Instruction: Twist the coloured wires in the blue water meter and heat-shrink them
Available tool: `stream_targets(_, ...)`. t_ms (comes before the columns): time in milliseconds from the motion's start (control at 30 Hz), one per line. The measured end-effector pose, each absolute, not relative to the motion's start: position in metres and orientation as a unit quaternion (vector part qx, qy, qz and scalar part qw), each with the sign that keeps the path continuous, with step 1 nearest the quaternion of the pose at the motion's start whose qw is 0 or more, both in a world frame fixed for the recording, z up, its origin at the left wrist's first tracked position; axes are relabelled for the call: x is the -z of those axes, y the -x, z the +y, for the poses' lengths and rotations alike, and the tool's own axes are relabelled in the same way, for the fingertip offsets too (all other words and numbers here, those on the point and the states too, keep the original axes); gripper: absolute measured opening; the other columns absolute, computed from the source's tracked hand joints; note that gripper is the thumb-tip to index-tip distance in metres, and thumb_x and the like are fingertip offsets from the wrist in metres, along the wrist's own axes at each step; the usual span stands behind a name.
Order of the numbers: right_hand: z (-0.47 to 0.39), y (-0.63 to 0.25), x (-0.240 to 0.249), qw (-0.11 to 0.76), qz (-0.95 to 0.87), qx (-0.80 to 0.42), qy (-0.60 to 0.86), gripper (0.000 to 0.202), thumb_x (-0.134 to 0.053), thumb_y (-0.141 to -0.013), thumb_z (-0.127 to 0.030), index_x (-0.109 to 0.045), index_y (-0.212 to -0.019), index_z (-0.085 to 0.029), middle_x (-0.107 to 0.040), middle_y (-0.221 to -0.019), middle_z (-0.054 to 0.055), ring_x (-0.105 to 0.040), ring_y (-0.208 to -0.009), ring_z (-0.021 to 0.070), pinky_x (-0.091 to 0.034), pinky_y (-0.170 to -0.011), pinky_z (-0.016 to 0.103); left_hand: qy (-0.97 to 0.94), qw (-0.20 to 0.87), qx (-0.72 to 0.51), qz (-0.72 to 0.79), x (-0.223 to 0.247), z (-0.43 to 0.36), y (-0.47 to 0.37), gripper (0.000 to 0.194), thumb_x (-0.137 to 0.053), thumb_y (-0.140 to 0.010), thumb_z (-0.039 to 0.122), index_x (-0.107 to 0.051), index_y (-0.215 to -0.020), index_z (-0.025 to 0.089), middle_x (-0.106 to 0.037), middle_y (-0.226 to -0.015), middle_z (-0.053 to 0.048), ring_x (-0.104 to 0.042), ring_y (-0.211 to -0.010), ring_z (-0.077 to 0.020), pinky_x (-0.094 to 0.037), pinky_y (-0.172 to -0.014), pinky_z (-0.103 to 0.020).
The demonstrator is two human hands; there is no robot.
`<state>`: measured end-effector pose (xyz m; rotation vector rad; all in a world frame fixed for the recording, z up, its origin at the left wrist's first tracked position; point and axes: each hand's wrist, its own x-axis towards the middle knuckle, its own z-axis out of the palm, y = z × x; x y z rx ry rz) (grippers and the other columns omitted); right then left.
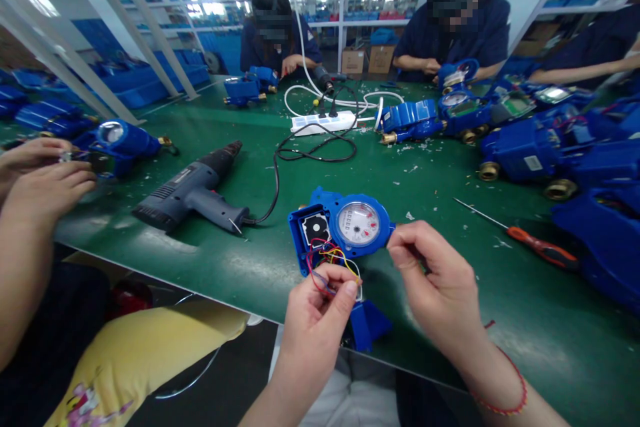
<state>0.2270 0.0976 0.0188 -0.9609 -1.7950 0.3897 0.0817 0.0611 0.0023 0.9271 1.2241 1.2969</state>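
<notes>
A blue water meter (327, 210) lies on the green table in front of me, its round dial (359, 223) facing up. The square housing beside the dial is uncovered and shows a black-and-white part inside. Thin red, yellow and white wires (345, 253) run out of that housing, and my left hand (320, 320) pinches some of them. Below that hand, at the table edge, is a blue cover-like piece (367, 325). My right hand (435, 280) is closed, thumb against fingers, at the meter's right end; whatever its fingertips hold is hidden.
A grey heat gun (195, 190) lies left of the meter, its cord leading to a white power strip (325, 122). To the right are an orange-handled screwdriver (543, 247) and several blue meters (525, 150). A co-worker's hands (50, 177) work at left; other people sit across the table.
</notes>
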Motion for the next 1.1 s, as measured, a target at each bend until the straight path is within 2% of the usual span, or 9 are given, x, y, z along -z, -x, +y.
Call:
stream_targets(133,0.098,-0.233,-0.018,0.476,-0.795,-0.187,0.327,0.017,-0.051,-0.094,-0.004,-0.060,-0.099,-0.018,-0.060,-0.092,0.003,-0.057,-0.087,0.0121,-0.047,-0.077,0.022,-0.382,0.543,-0.547,0.510,-0.002,0.060,-0.080,0.012,-0.071,-0.078,0.026,-0.067,-0.073,0.017,-0.060,-0.066,0.002,-0.050,-0.061,-0.0098,-0.042,-0.057,-0.018)
stream_targets(200,0.097,-0.234,-0.016,0.441,-0.832,-0.204,0.269,0.026,-0.049,-0.095,-0.003,-0.060,-0.113,-0.018,-0.059,-0.104,0.005,-0.057,-0.097,0.0130,-0.048,-0.083,0.024,-0.379,0.555,-0.553,0.492,-0.003,0.060,-0.079,0.012,-0.071,-0.078,0.027,-0.067,-0.073,0.016,-0.061,-0.066,0.002,-0.052,-0.062,-0.0099,-0.044,-0.060,-0.018)
stream_targets(300,0.099,-0.235,-0.014,0.396,-0.873,-0.179,0.221,0.029,-0.046,-0.097,-0.006,-0.058,-0.120,-0.019,-0.059,-0.115,0.007,-0.056,-0.105,0.0152,-0.049,-0.086,0.028,-0.373,0.569,-0.562,0.470,-0.005,0.060,-0.079,0.011,-0.072,-0.078,0.026,-0.069,-0.076,0.016,-0.065,-0.068,0.001,-0.056,-0.066,-0.0110,-0.047,-0.065,-0.019)
stream_targets(467,0.109,-0.242,-0.020,0.344,-0.909,-0.124,0.199,0.021,-0.049,-0.098,-0.010,-0.059,-0.115,-0.015,-0.065,-0.106,0.008,-0.060,-0.092,0.0157,-0.051,-0.075,0.028,-0.384,0.558,-0.554,0.484,-0.007,0.058,-0.076,0.009,-0.071,-0.076,0.022,-0.071,-0.071,0.015,-0.065,-0.065,0.001,-0.056,-0.063,-0.0104,-0.047,-0.062,-0.018)
stream_targets(600,0.116,-0.244,-0.027,0.295,-0.935,-0.093,0.175,0.022,-0.049,-0.097,-0.010,-0.056,-0.118,-0.014,-0.062,-0.118,0.011,-0.059,-0.103,0.0186,-0.051,-0.081,0.031,-0.375,0.562,-0.545,0.496,-0.009,0.059,-0.074,0.011,-0.073,-0.071,0.024,-0.071,-0.066,0.015,-0.065,-0.061,-0.001,-0.054,-0.059,-0.0106,-0.045,-0.056,-0.019)
stream_targets(733,0.124,-0.243,-0.031,0.239,-0.942,-0.183,0.147,0.017,-0.047,-0.100,-0.013,-0.057,-0.113,-0.013,-0.064,-0.095,0.007,-0.060,-0.085,0.0149,-0.050,-0.071,0.027,-0.361,0.575,-0.535,0.502,-0.013,0.062,-0.071,0.012,-0.074,-0.067,0.025,-0.072,-0.068,0.013,-0.064,-0.060,-0.002,-0.054,-0.057,-0.0111,-0.045,-0.055,-0.020)
stream_targets(967,0.129,-0.243,-0.034,0.240,-0.953,-0.148,0.106,0.016,-0.044,-0.099,-0.011,-0.059,-0.106,-0.013,-0.062,-0.088,0.007,-0.057,-0.075,0.0144,-0.046,-0.062,0.025,-0.325,0.596,-0.529,0.509,-0.018,0.062,-0.069,0.012,-0.076,-0.061,0.022,-0.069,-0.062,0.013,-0.063,-0.056,-0.001,-0.053,-0.054,-0.0099,-0.042,-0.053,-0.019)
stream_targets(1100,0.126,-0.242,-0.032,0.268,-0.939,-0.180,0.116,0.013,-0.046,-0.098,-0.009,-0.058,-0.102,-0.011,-0.065,-0.092,0.009,-0.061,-0.082,0.0160,-0.050,-0.069,0.027,-0.317,0.600,-0.524,0.514,-0.016,0.061,-0.071,0.012,-0.078,-0.059,0.021,-0.070,-0.063,0.013,-0.063,-0.056,-0.001,-0.053,-0.054,-0.0095,-0.043,-0.053,-0.019)
